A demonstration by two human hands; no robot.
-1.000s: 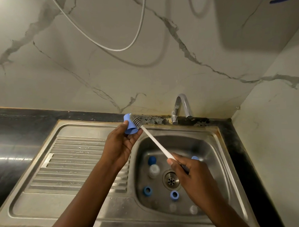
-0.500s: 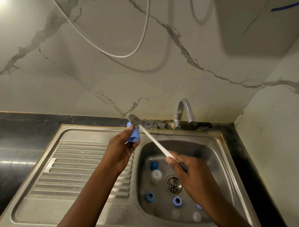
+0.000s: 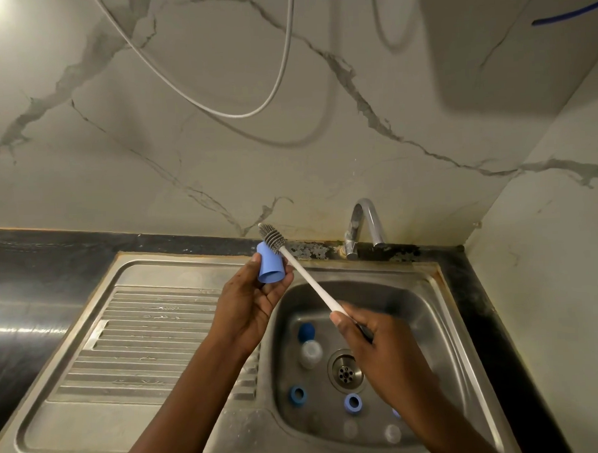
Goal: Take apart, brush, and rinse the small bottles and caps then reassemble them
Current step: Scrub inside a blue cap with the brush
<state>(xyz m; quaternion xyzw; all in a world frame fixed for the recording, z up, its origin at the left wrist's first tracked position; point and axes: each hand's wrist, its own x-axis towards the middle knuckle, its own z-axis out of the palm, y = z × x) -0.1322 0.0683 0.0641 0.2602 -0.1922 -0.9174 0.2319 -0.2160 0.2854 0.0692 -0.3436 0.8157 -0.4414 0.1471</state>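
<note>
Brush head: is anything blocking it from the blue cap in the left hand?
Nothing visible. The brush head sits right at the far end of the blue cap, which the left hand holds; the right hand grips the handle.

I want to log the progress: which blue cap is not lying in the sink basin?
The tall light-blue cap held in the left hand, next to the brush; the other blue caps lie down in the basin.

Caps (image 3: pixel 297 394) and bottle (image 3: pixel 310 353) in basin (image 3: pixel 413 296) (around drain (image 3: pixel 345 371)), tap (image 3: pixel 366 223) behind, drainboard (image 3: pixel 141 336) left, possibly bottles (image 3: pixel 392 433) nearest.
</note>
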